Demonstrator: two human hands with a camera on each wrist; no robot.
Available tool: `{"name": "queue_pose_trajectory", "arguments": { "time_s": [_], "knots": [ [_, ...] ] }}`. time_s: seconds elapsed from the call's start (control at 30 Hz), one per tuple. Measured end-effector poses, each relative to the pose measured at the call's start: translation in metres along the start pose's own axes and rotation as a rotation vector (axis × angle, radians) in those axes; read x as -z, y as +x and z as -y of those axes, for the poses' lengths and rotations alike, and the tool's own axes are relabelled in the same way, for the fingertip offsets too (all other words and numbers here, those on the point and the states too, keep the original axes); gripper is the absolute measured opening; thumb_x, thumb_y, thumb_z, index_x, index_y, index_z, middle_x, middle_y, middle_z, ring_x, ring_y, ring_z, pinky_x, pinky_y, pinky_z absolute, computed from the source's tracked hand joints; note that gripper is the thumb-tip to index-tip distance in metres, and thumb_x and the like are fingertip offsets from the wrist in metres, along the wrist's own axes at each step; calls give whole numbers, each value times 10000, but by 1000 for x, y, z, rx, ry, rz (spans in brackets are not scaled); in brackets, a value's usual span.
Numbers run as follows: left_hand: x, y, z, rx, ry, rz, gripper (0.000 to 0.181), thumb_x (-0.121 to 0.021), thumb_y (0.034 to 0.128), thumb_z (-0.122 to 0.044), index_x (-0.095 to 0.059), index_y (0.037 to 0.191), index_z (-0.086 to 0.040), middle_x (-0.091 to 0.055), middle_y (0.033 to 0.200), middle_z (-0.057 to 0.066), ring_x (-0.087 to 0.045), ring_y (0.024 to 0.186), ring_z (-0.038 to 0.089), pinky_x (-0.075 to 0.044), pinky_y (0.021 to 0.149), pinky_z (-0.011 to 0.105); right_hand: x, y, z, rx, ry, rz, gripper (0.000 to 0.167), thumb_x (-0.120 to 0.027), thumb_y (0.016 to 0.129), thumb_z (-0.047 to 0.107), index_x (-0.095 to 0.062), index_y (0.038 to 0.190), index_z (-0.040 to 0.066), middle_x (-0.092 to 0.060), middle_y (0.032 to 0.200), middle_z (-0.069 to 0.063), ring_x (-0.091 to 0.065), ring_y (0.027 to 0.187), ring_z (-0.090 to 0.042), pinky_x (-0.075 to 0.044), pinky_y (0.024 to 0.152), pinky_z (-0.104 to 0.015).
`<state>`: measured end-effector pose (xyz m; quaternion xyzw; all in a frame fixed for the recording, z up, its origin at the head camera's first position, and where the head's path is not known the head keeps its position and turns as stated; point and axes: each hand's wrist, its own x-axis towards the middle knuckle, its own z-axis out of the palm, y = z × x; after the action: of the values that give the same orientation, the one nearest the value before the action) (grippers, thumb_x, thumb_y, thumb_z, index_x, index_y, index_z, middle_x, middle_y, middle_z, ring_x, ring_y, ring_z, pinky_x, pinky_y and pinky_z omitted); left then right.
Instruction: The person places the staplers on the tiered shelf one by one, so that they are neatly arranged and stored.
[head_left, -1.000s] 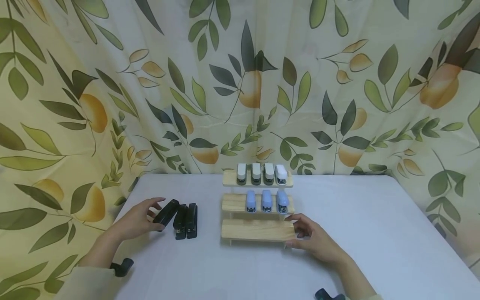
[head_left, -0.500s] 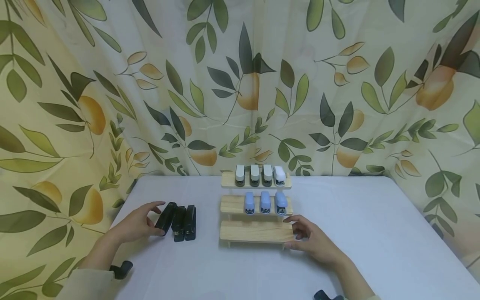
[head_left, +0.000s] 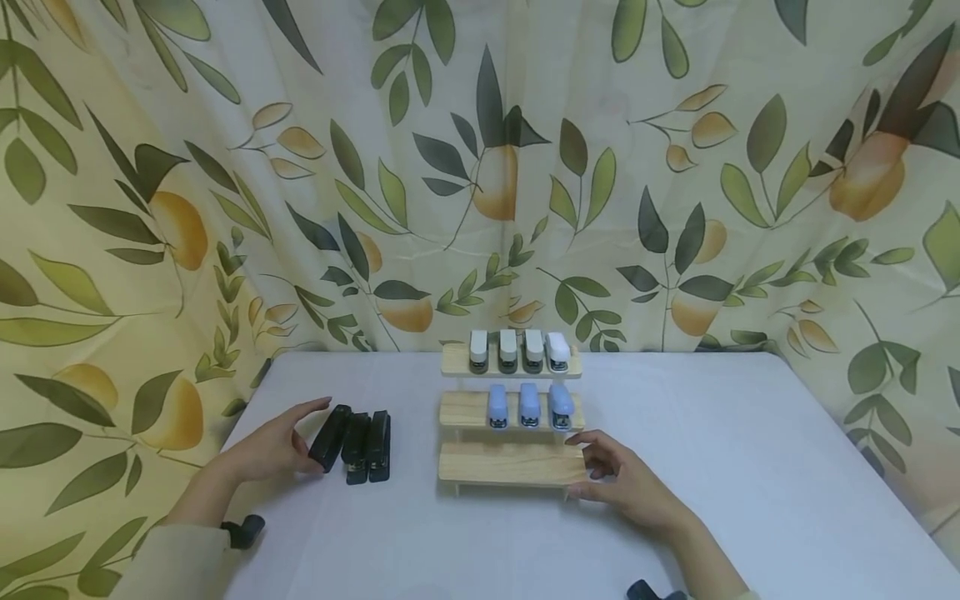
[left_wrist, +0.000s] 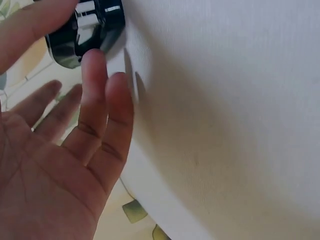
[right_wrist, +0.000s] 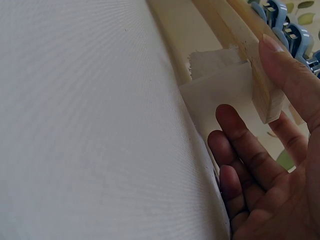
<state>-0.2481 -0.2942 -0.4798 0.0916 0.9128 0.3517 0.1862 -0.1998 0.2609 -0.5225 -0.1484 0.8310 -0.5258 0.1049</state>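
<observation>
My left hand [head_left: 262, 448], its fingers extended, is beside the leftmost of several black staplers [head_left: 330, 438], the thumb near its lower end. That stapler leans slightly to the right against its neighbour. In the left wrist view the hand [left_wrist: 55, 170] has its fingers spread below the stapler [left_wrist: 111, 22]. At the right end of a three-tier wooden stand [head_left: 510, 465], my right hand [head_left: 637, 492] grips the bottom tier. The right wrist view has the thumb of the hand [right_wrist: 280, 190] on the board [right_wrist: 268, 102], other fingers loosely bent beneath.
Several white staplers [head_left: 507, 352] stand on the top tier and three blue ones [head_left: 529, 406] on the middle tier. Behind the white table [head_left: 750, 467] hangs a leaf-patterned curtain [head_left: 592, 92].
The leftmost black stapler has come down and right, to rest beside the others. My left hand has loosened from it and drawn slightly left. The right hand has kept its grip.
</observation>
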Motion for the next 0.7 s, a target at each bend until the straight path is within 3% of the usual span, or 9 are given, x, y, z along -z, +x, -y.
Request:
{"name": "queue_pose_trajectory", "arguments": {
  "time_s": [0.2,0.47,0.7],
  "knots": [
    [2,6,3,26,-24,60,1160,-936,742,-183,-218,1652,-217,-635,867,92,-601,786,230,-491,730,371,0,1,0,5,-4,3,626,-871,837,232,-561,1374,144,-709,1126,-91,-596,935,-155,-486,828,-258],
    [5,11,-1,14,20,107,1180,-932,740,-195,-194,1659,-256,-599,914,107,-560,865,242,-426,764,376,-1,2,-1,-6,-10,-3,616,-873,834,234,-570,1365,164,-698,1108,-85,-579,935,-162,-478,826,-256],
    [5,15,-1,5,39,121,1152,-940,731,-194,-246,1644,-302,-552,1156,142,-560,888,246,-437,743,378,-1,2,-2,11,1,-9,615,-877,829,215,-575,1362,161,-687,1103,-93,-591,933,-159,-479,837,-252]
  ]
}}
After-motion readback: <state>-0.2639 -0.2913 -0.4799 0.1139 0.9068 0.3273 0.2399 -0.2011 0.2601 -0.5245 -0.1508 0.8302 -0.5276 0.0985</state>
